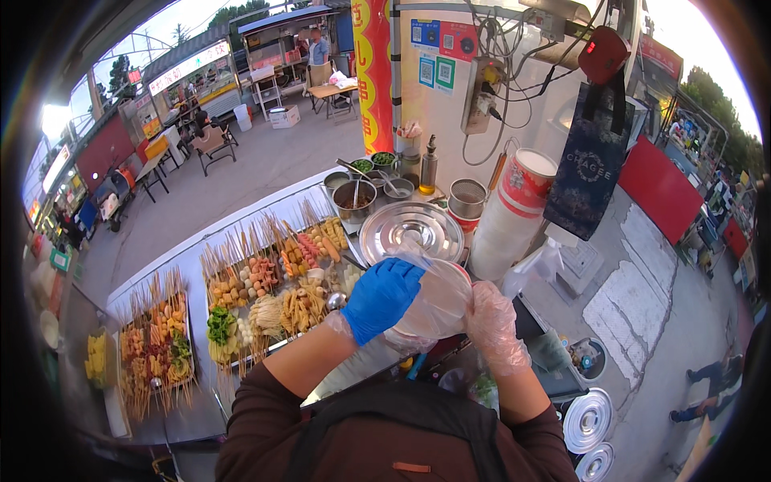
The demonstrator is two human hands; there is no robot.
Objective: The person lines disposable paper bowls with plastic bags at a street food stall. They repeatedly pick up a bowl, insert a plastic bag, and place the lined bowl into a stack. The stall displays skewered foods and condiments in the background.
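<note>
My left hand (384,296), in a blue glove over a clear plastic one, pinches clear plastic film at the left edge of a round container (435,301). The film lies over the container's mouth, and its rim shows red at the upper right. My right hand (497,325), in a clear plastic glove, grips the right edge of the container and the film. Just behind the container is a round metal lid (412,234). What the container holds is hard to make out through the film.
Trays of skewered food (274,289) stand at the left. Beyond the lid are a metal sauce pot (355,202), small bowls and an oil bottle (428,169). A tall stack of tubs (512,211) in plastic stands at the right, below a hanging dark bag (587,162). Cables hang above.
</note>
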